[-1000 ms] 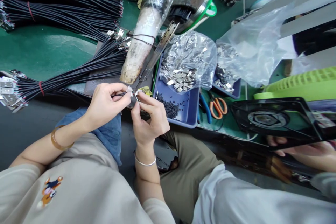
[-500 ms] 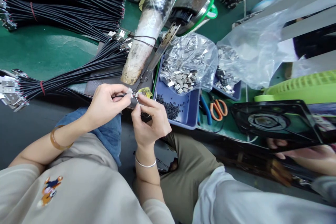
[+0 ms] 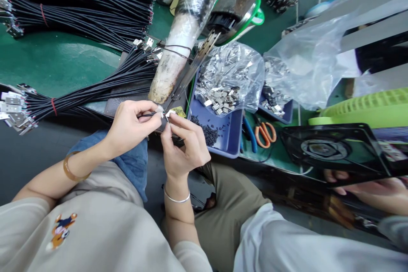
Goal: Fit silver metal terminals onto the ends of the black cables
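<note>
My left hand (image 3: 129, 126) is closed in a pinch on a thin black cable (image 3: 147, 114) whose tip points right. My right hand (image 3: 181, 144) is pinched on a small metal piece (image 3: 168, 113) held right against that cable tip. Both hands hover at the bench's near edge, just below a dirty white wrapped post (image 3: 174, 57) and beside a small yellow pad (image 3: 179, 111). A bracelet sits on each wrist.
Bundles of black cables (image 3: 89, 17) with metal ends lie on the green mat at left. A blue tray (image 3: 228, 134) holds black bits and a clear bag of metal clips (image 3: 228, 80). Orange scissors (image 3: 263, 131), a black fan (image 3: 331, 146) and another person's hand (image 3: 369, 187) are at right.
The hands have stayed together at the same spot, with only slight finger shifts. The view has drifted a little.
</note>
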Action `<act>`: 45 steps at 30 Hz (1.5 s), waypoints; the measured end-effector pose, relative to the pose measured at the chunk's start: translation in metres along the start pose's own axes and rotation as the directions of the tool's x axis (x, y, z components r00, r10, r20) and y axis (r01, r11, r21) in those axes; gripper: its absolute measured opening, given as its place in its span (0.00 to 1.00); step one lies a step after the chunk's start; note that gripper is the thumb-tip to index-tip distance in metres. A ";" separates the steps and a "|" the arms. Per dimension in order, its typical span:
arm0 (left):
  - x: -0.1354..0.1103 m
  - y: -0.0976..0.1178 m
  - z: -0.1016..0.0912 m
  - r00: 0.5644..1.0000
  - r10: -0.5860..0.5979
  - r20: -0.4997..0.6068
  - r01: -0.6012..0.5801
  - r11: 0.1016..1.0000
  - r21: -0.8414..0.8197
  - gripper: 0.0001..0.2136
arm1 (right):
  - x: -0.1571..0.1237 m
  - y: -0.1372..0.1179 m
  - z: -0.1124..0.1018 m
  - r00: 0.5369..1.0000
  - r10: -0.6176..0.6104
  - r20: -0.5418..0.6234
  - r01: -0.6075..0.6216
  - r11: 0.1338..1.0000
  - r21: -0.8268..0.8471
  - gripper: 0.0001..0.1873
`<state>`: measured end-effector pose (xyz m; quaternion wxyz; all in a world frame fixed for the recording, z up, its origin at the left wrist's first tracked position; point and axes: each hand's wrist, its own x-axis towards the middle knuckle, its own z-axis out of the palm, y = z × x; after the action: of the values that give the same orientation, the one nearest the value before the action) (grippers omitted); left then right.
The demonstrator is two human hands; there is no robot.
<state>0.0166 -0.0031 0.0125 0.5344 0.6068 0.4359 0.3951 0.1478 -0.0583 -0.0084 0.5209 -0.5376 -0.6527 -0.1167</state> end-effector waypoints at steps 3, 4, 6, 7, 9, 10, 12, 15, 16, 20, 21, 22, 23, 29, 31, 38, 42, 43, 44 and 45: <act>0.000 0.001 0.000 0.999 -0.028 0.033 0.028 0.999 -0.015 0.10 | -0.002 0.000 0.000 1.000 0.003 -0.005 -0.003 1.000 0.005 0.11; 0.000 0.001 0.000 0.998 -0.038 0.044 0.039 0.999 -0.015 0.10 | -0.003 0.000 -0.001 1.000 0.004 -0.003 -0.004 1.000 0.007 0.11; 0.000 0.001 -0.001 0.998 -0.045 0.053 0.046 0.999 -0.015 0.10 | -0.005 0.001 -0.001 1.000 0.005 0.001 -0.005 1.000 0.003 0.11; -0.001 0.001 -0.001 0.998 -0.043 0.055 0.044 0.999 -0.014 0.10 | -0.005 0.001 -0.001 1.000 0.003 0.003 -0.003 1.000 0.000 0.11; -0.001 0.002 -0.001 0.998 -0.038 0.056 0.038 0.999 -0.011 0.10 | -0.005 0.000 -0.002 1.000 0.006 0.001 -0.006 1.000 -0.007 0.10; -0.001 0.002 -0.002 0.998 -0.036 0.058 0.037 0.999 -0.011 0.10 | -0.005 0.000 -0.002 1.000 0.007 0.000 -0.007 1.000 -0.006 0.10; -0.001 0.003 -0.002 0.997 -0.041 0.062 0.042 0.999 -0.016 0.10 | -0.005 -0.001 -0.002 1.000 0.010 -0.001 -0.010 1.000 -0.001 0.09; -0.002 0.002 -0.002 0.996 -0.050 0.069 0.052 0.998 -0.024 0.10 | -0.006 -0.001 -0.004 1.000 0.006 0.001 -0.006 1.000 -0.003 0.09; -0.003 0.002 -0.002 0.996 -0.049 0.070 0.051 0.999 -0.017 0.10 | -0.006 -0.001 -0.004 1.000 0.007 -0.009 -0.008 1.000 -0.008 0.09; -0.006 -0.001 -0.002 0.998 -0.025 0.062 0.024 1.000 0.012 0.09 | -0.006 -0.004 -0.006 0.980 0.197 -0.013 -0.197 0.979 0.047 0.06; -0.006 -0.001 -0.003 0.998 -0.019 0.061 0.018 1.000 0.012 0.08 | -0.004 -0.006 -0.007 0.957 0.288 0.032 -0.289 0.953 0.091 0.04; -0.006 -0.002 -0.003 0.998 -0.013 0.061 0.013 1.000 0.010 0.08 | -0.003 -0.007 -0.008 0.926 0.368 0.088 -0.377 0.916 0.134 0.03; -0.006 -0.002 -0.003 0.998 -0.008 0.061 0.008 1.000 0.008 0.07 | -0.002 -0.007 -0.008 0.893 0.426 0.145 -0.447 0.879 0.166 0.03; -0.001 -0.002 -0.004 0.998 0.002 0.055 -0.003 1.000 0.014 0.08 | 0.006 -0.006 -0.009 0.903 0.386 0.187 -0.413 0.901 0.136 0.06; 0.000 -0.001 -0.004 0.999 0.010 0.039 -0.010 1.000 0.016 0.08 | 0.008 -0.005 -0.009 0.920 0.345 0.185 -0.370 0.921 0.121 0.05; 0.000 -0.001 -0.002 1.000 0.002 0.002 -0.002 1.000 0.031 0.09 | 0.009 -0.004 -0.008 0.922 0.330 0.201 -0.357 0.927 0.116 0.05; -0.001 -0.001 -0.002 1.000 -0.005 0.007 0.005 0.999 0.036 0.10 | 0.007 -0.004 -0.009 0.899 0.378 0.221 -0.416 0.894 0.165 0.05; -0.002 -0.001 -0.002 1.000 0.002 0.007 -0.002 0.999 0.035 0.09 | 0.007 -0.004 -0.009 0.890 0.395 0.228 -0.437 0.881 0.179 0.04; -0.002 -0.001 -0.002 1.000 0.011 0.005 -0.011 0.999 0.035 0.09 | 0.007 -0.004 -0.009 0.882 0.408 0.236 -0.454 0.871 0.189 0.04; -0.002 -0.001 -0.003 1.000 0.018 0.002 -0.019 0.999 0.034 0.08 | 0.007 -0.004 -0.010 0.877 0.416 0.242 -0.463 0.865 0.193 0.04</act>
<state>0.0135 -0.0041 0.0120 0.5207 0.6201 0.4366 0.3922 0.1507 -0.0631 0.0028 0.5304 -0.6128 -0.5690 0.1395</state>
